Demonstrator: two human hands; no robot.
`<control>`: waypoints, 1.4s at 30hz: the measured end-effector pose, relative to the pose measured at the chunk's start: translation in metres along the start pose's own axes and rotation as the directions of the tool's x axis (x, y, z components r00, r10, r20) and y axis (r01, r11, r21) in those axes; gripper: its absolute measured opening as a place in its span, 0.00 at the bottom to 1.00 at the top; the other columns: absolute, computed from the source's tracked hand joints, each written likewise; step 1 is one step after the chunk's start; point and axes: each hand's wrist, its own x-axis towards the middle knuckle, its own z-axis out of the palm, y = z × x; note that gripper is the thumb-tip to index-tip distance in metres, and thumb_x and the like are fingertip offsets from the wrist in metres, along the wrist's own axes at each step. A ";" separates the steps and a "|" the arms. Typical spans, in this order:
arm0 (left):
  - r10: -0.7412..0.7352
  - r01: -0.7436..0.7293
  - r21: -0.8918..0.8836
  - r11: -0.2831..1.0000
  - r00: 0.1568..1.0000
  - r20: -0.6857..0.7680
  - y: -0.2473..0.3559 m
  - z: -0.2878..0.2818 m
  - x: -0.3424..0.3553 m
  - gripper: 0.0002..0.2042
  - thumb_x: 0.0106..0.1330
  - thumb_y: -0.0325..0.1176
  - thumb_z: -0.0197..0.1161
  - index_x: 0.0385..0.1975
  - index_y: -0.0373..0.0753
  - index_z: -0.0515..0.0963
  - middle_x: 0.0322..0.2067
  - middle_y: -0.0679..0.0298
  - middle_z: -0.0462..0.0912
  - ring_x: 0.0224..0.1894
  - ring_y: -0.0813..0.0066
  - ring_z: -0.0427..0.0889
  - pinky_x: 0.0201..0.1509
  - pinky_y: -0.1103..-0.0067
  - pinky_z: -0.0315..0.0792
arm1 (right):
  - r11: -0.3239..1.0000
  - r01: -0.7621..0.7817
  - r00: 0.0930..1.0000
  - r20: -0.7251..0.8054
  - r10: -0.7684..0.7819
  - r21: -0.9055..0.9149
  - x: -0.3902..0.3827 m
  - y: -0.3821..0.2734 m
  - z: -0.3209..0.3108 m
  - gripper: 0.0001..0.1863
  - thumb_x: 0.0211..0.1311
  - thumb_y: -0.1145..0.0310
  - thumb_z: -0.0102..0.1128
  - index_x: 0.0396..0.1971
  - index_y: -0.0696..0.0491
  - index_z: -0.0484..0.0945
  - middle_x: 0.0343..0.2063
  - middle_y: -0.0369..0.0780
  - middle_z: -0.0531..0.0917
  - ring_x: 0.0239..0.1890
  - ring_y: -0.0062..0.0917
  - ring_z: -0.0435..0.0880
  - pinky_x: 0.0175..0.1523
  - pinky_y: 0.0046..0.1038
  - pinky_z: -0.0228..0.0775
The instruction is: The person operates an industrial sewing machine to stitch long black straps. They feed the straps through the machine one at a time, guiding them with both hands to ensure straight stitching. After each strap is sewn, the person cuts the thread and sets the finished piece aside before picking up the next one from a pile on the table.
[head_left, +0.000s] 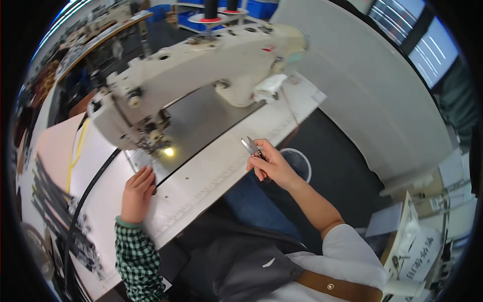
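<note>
My right hand [275,167] is closed around a pair of thread snips [249,146], held above the front edge of the table with the blades pointing up and away from me. A large white sewing machine [201,65] stands across the table, its small lamp [169,151] lit beside the needle area. Just in front of the presser foot [151,143] rests my left hand [137,196], fingers bent and held together on the table. A small dark bit shows by its thumb; whatever the fingers pinch, if anything, is too hidden to name.
The white sewing table [201,178] runs diagonally beneath the machine. Dark strips [50,211] hang at its left, near a black cable [90,186]. A grey panel [362,75] stands at the right. On the floor beyond my right arm is a white-rimmed round bin [309,168].
</note>
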 end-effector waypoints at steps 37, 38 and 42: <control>0.144 -0.148 0.078 0.986 0.988 0.060 -0.009 0.001 -0.004 0.20 0.51 0.28 0.56 0.47 0.39 0.70 0.54 0.58 0.66 0.57 0.66 0.63 0.55 0.73 0.61 | 0.942 -0.141 0.860 -0.434 0.269 0.304 -0.059 0.109 -0.105 0.11 0.58 0.68 0.52 0.37 0.58 0.72 0.13 0.32 0.69 0.08 0.10 0.57 0.12 0.14 0.44; 0.118 -0.114 0.113 0.987 0.993 -0.028 -0.009 0.003 -0.002 0.17 0.51 0.29 0.56 0.44 0.40 0.72 0.50 0.58 0.70 0.54 0.67 0.66 0.53 0.73 0.62 | 0.948 -0.125 0.875 -0.417 0.245 0.294 -0.057 0.111 -0.106 0.11 0.57 0.67 0.52 0.37 0.57 0.72 0.13 0.32 0.69 0.07 0.10 0.57 0.12 0.14 0.44; -0.289 0.338 0.395 0.854 0.940 -0.180 -0.044 -0.027 -0.024 0.09 0.51 0.29 0.55 0.32 0.41 0.76 0.33 0.63 0.78 0.41 0.69 0.73 0.43 0.73 0.65 | 0.976 -0.126 0.884 -0.425 0.193 0.180 -0.046 0.107 -0.096 0.11 0.58 0.68 0.51 0.37 0.59 0.72 0.13 0.33 0.70 0.07 0.10 0.57 0.11 0.13 0.43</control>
